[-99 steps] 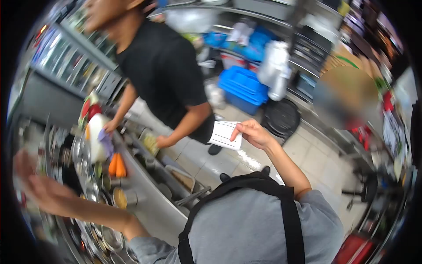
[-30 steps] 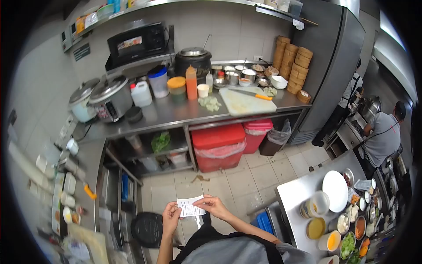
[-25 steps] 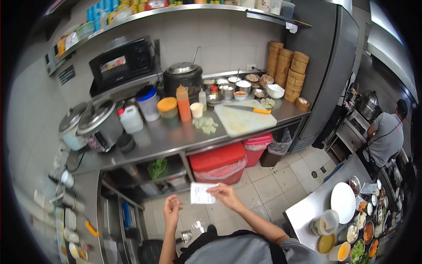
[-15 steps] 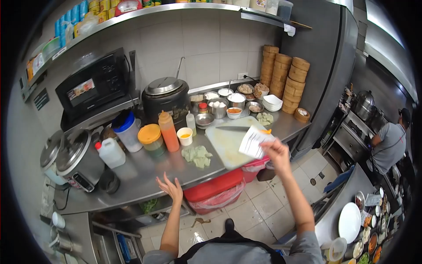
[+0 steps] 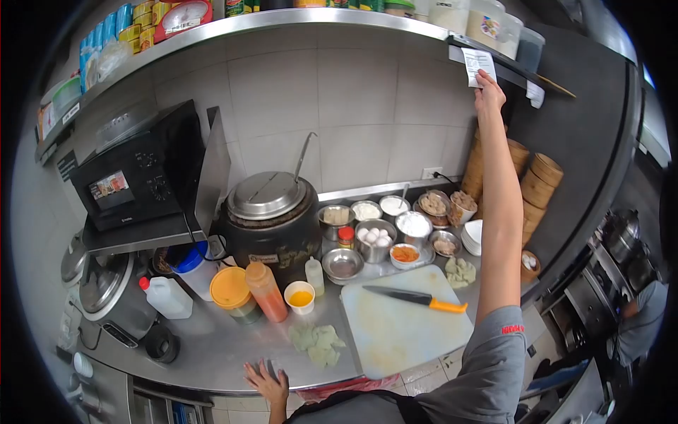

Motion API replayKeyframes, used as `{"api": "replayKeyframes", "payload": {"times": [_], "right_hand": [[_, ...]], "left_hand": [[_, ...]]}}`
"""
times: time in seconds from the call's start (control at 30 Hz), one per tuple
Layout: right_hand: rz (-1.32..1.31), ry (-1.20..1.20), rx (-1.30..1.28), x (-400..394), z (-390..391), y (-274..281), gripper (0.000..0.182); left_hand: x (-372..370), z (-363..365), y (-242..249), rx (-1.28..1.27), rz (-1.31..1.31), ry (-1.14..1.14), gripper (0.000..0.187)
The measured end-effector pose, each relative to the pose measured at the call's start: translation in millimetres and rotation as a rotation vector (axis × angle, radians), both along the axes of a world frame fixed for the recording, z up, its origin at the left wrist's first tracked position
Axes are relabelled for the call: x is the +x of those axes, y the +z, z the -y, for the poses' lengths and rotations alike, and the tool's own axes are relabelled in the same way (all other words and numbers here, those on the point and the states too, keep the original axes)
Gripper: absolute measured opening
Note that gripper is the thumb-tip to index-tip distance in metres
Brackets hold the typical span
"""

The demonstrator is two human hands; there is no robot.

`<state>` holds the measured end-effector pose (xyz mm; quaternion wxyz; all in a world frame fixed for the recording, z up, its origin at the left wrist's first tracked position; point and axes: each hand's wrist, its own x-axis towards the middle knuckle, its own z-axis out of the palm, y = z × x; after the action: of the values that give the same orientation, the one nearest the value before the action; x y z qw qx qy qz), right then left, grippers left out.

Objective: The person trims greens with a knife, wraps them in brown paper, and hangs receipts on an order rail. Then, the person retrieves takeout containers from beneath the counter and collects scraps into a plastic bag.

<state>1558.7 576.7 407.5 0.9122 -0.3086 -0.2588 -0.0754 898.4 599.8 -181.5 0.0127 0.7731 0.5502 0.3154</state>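
My right hand (image 5: pixel 489 92) is raised to the front of the shelf, pinching a white printed paper slip (image 5: pixel 479 65) by its lower edge. Behind the slip's top runs a dark ticket rail (image 5: pixel 512 68), fixed along the shelf edge. My left hand (image 5: pixel 268 381) rests at the counter's front edge with its fingers spread and nothing in it. Close to it lies a crumpled pale green cloth (image 5: pixel 317 344). On the white cutting board (image 5: pixel 395 328) lies a knife with a yellow handle (image 5: pixel 448 305).
A large black pot (image 5: pixel 272 226) with a steel lid stands behind an orange sauce bottle (image 5: pixel 266 291). Bowls of ingredients, including a bowl of eggs (image 5: pixel 375 239), fill the back. Bamboo steamers (image 5: pixel 542 187) are stacked at right. A person (image 5: pixel 641 325) works farther right.
My right hand has carried the paper slip from above the cutting board up to the shelf edge. My left hand has come down to the counter's edge. The view has moved closer to the counter.
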Motion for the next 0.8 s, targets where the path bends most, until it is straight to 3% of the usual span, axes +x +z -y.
{"api": "replayKeyframes", "payload": {"times": [0.07,0.13,0.3,0.37,0.4,0.43,0.47,0.5,0.6,0.7,0.8], "right_hand": [[-0.151,-0.121,-0.173,36.1,-22.2,11.3,0.023],[-0.198,-0.105,-0.114,91.6,-38.8,16.4,0.025],[-0.058,-0.083,-0.040,91.8,-38.6,58.2,0.024],[-0.037,0.012,0.106,108.4,-40.8,69.0,0.024],[0.356,0.130,0.390,134.4,-48.0,67.8,0.034],[0.158,0.134,0.252,159.4,-43.8,71.4,0.046],[0.268,0.428,0.208,179.1,-41.6,68.6,0.041],[0.268,0.453,0.178,173.3,-46.2,66.1,0.043],[0.328,0.364,0.061,110.7,-89.9,50.4,0.048],[0.443,0.289,-0.022,-46.2,-124.7,17.2,0.053],[0.538,0.422,0.018,-194.5,-133.4,-12.3,0.059]], "left_hand": [[0.3,-0.6,-3.0,-0.021,-0.007,0.010,0.061],[0.4,-2.8,1.2,-0.039,-0.010,0.007,0.062],[3.1,-1.3,6.2,-0.077,0.002,-0.007,0.063],[0.9,-2.9,2.7,-0.083,0.010,-0.026,0.065],[1.5,-1.6,3.3,-0.087,0.016,-0.012,0.066],[3.1,-1.5,2.9,-0.089,0.026,-0.030,0.065],[2.1,-4.6,5.3,-0.092,0.042,-0.022,0.065],[2.1,-5.3,5.2,-0.047,0.013,0.002,0.064],[-2.0,-6.2,-1.0,-0.039,0.028,-0.018,0.060],[-5.1,3.8,1.2,0.000,0.108,-0.019,0.064],[-5.5,30.3,14.9,0.042,0.240,0.071,0.064]]}}
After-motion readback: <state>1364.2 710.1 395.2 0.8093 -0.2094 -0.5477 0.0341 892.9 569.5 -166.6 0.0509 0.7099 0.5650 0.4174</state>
